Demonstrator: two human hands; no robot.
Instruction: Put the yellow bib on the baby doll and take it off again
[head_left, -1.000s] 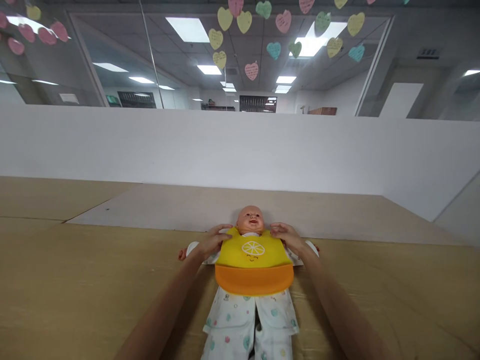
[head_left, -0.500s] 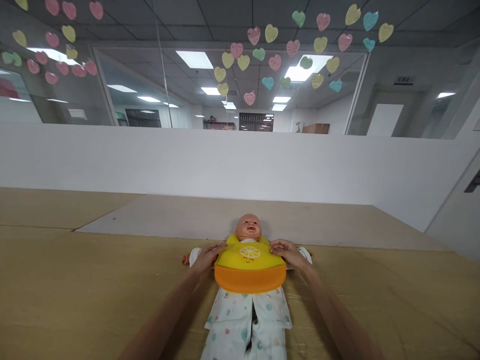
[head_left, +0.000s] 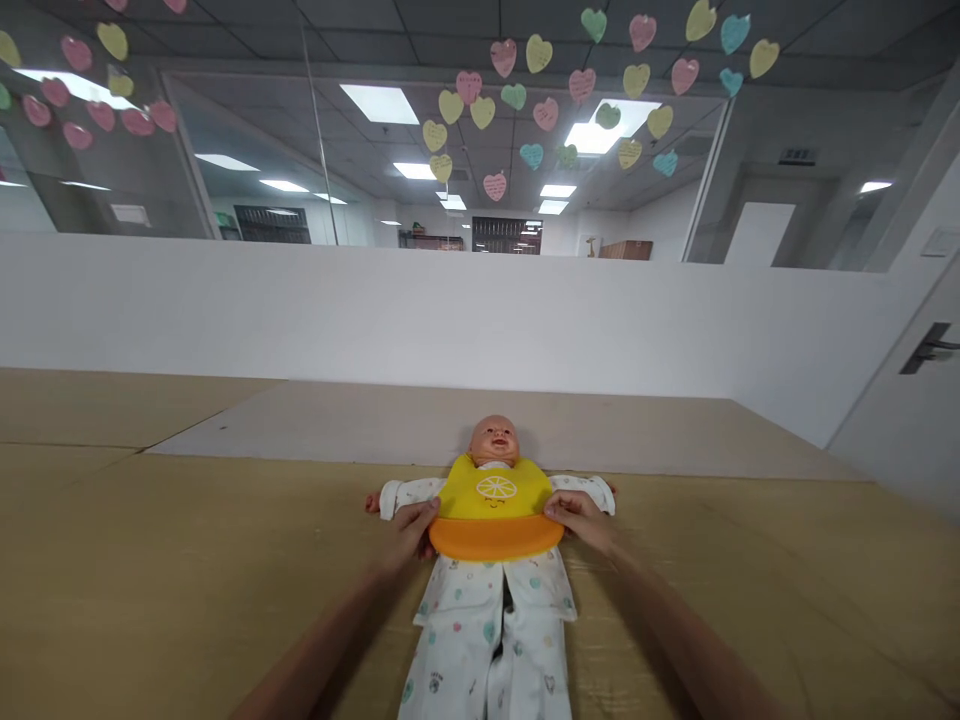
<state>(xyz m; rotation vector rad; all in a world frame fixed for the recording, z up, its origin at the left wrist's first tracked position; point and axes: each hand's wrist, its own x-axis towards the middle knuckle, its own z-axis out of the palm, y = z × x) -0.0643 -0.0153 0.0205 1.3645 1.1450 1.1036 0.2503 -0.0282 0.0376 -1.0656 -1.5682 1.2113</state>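
Note:
A baby doll (head_left: 493, 440) lies on its back, face up, in white pyjamas with coloured dots (head_left: 487, 640). A yellow silicone bib (head_left: 491, 500) with a lemon-slice print covers its chest, and the bib's orange catch pocket (head_left: 495, 540) lies across its belly. My left hand (head_left: 409, 533) grips the bib's lower left edge beside the pocket. On the opposite side, my right hand (head_left: 581, 520) holds the lower right edge. The doll's arms spread out sideways, partly behind my hands.
The doll rests on a tan board surface (head_left: 150, 560), with a paler board (head_left: 315, 425) beyond it. Behind stands a low white wall (head_left: 450, 320). Paper hearts (head_left: 484, 112) hang above it on glass. A door handle (head_left: 928, 350) shows at the right.
Both hands have slid from the bib's upper sides near the neck down to its lower edges by the orange pocket. The doll's arms now show more, and the view has drawn back from the doll.

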